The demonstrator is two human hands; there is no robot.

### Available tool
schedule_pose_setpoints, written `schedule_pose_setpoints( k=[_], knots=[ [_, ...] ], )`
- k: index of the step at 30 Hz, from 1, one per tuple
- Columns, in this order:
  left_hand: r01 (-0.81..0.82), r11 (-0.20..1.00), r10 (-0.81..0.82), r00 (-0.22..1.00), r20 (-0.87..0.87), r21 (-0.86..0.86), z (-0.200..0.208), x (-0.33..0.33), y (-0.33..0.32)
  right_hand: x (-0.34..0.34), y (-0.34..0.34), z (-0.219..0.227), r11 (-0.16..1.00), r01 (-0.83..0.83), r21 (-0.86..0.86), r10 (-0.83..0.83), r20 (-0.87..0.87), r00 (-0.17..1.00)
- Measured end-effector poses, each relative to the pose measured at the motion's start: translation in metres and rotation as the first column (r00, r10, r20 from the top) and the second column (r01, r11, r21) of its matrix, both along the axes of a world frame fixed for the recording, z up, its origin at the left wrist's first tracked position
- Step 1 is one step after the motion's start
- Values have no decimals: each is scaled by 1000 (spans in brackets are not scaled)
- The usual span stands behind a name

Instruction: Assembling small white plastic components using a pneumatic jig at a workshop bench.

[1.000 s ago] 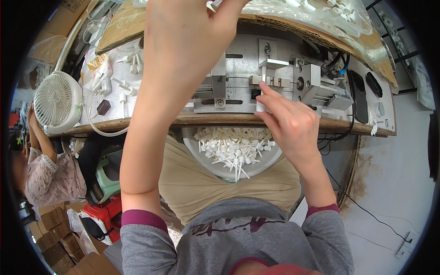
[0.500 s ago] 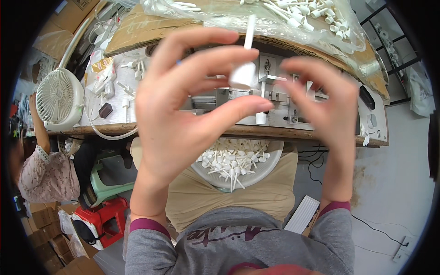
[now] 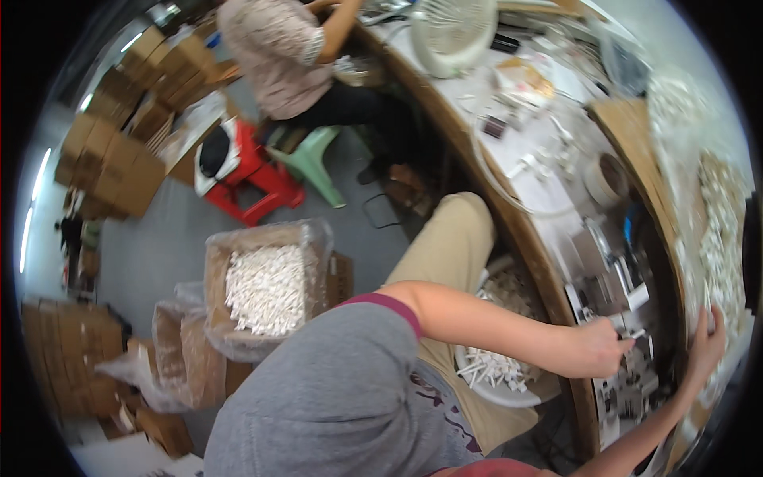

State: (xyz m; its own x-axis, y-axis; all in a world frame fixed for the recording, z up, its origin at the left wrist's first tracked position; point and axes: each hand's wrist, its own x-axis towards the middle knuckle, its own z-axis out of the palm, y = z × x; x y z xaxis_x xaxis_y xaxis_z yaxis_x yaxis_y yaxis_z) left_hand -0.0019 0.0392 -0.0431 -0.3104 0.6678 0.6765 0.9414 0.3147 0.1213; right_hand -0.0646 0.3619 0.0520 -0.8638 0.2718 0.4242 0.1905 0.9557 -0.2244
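My left hand (image 3: 596,348) is closed over the metal fixture (image 3: 632,381) on the workbench. A pale tip (image 3: 636,335) shows by its fingertips, but blur hides what the fingers grip. Farther right, my right hand (image 3: 706,343) reaches to the pile of small white scoops (image 3: 722,230) on plastic and cardboard. Between its raised fingers stands the thin white handle of a scoop (image 3: 706,294); the scoop's cup is hidden. Under my left forearm, a round basin (image 3: 548,389) of white scoops rests at my lap, partly covered by the arm.
On the bench lie a roll of tape (image 3: 606,179), a pale hose (image 3: 509,191) and a white fan (image 3: 453,40). A co-worker (image 3: 278,56) sits at the far end. Red (image 3: 262,195) and green (image 3: 318,159) stools, a lined carton (image 3: 318,278) of white pieces and stacked boxes (image 3: 111,163) fill the floor side.
The view has swung to the left, bringing the floor cartons in. My left hand has gone from holding up a white scoop to the fixture; my right hand has moved to the scoop pile.
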Motion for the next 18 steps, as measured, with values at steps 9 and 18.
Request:
schedule_pose_setpoints(
  k=[9, 18],
  knots=[
    [-13, 1000, 15, 997, -76, 27, 12, 2, 4, 19, -21, 11, 977, -206, 44, 210, -131, 969],
    [36, 988, -30, 999, 43, -151, 3, -4, 4, 19, -18, 7, 940, -307, -146, 310, -2, 951]
  ],
)
